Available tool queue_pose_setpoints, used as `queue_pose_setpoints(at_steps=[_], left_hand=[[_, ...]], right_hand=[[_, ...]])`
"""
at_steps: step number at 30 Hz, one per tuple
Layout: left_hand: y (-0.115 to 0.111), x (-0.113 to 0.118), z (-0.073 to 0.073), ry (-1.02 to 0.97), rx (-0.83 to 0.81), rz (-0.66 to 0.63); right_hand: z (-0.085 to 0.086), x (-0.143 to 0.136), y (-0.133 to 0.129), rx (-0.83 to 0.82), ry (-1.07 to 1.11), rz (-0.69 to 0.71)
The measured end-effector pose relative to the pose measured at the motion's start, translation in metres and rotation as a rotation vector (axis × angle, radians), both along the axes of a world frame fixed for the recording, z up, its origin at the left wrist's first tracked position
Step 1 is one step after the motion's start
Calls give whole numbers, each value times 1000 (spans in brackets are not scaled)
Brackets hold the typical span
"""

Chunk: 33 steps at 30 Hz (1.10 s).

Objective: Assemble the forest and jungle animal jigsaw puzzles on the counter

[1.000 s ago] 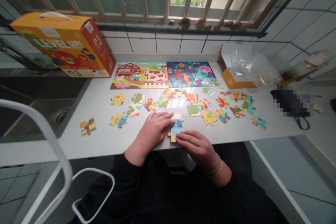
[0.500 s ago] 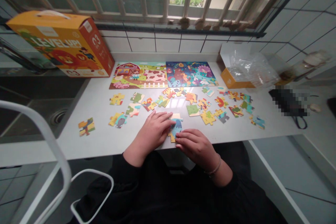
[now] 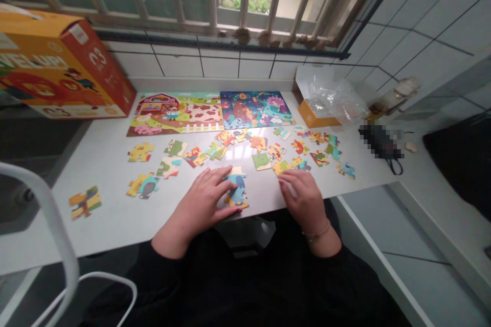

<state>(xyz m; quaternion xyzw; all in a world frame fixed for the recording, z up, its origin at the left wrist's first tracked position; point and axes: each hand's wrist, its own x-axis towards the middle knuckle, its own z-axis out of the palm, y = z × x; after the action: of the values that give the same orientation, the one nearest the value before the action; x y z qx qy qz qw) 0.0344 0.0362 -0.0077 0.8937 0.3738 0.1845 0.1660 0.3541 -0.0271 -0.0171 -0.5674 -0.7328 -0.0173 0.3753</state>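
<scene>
Two or more joined puzzle pieces with a blue elephant (image 3: 238, 191) lie near the counter's front edge. My left hand (image 3: 205, 196) rests on them from the left, fingers spread, index finger on the picture and thumb along the lower edge; part of the pieces is hidden under it. To the right, my right hand (image 3: 303, 194) hovers low with fingers bent and the thumb apart, holding nothing I can see. Its fingertips are close to a yellow puzzle piece (image 3: 281, 166); whether they touch it I cannot tell. Beside that lies a yellow-and-grey piece (image 3: 301, 163).
Several loose puzzle pieces, including a green one (image 3: 261, 161), are scattered over the white counter (image 3: 146, 219). Behind stand a farm picture (image 3: 176, 112), a dark forest picture (image 3: 255, 110), an orange box (image 3: 76, 71) and an open box with plastic wrap (image 3: 322, 112). A white tube (image 3: 57, 225) arches at left.
My right hand has left the elephant pieces and moved right, toward the yellow piece. My left hand stays on the elephant pieces. The whole view has turned to the right.
</scene>
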Motion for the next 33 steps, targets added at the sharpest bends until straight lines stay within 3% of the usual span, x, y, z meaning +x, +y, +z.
queue_pose_setpoints(at_steps=[5,7,14,18,20,22,23,25,28,30,33], left_hand=[[1,-1,-2,2,9,10],[2,-1,-2,0,13,12],[2,0,-2,-9,32,10],[0,0,-1,-5,21,19],[0,0,1,-12,18,22],[-1,1,2,-15,12,19],[-1,1,3,-12,6,16],[-1,2,4,4,-13,10],[-2,2,5,27,-37,5],[-3,2,5,33,-43,1],[-4,3,3,24,-47,0]], right_hand=[[-3,90,0,-193,-178,-776],[-5,119,-2,-310,-190,-975],[5,180,8,-537,-149,-981],[14,189,10,-584,-171,-928],[15,181,8,-496,-176,-933],[17,161,4,-321,-171,-842],[18,146,2,-233,-162,-727],[19,108,-1,-129,-131,-358],[20,43,0,-168,-97,147],[17,7,3,-193,-81,333],[11,-23,9,-198,-102,467]])
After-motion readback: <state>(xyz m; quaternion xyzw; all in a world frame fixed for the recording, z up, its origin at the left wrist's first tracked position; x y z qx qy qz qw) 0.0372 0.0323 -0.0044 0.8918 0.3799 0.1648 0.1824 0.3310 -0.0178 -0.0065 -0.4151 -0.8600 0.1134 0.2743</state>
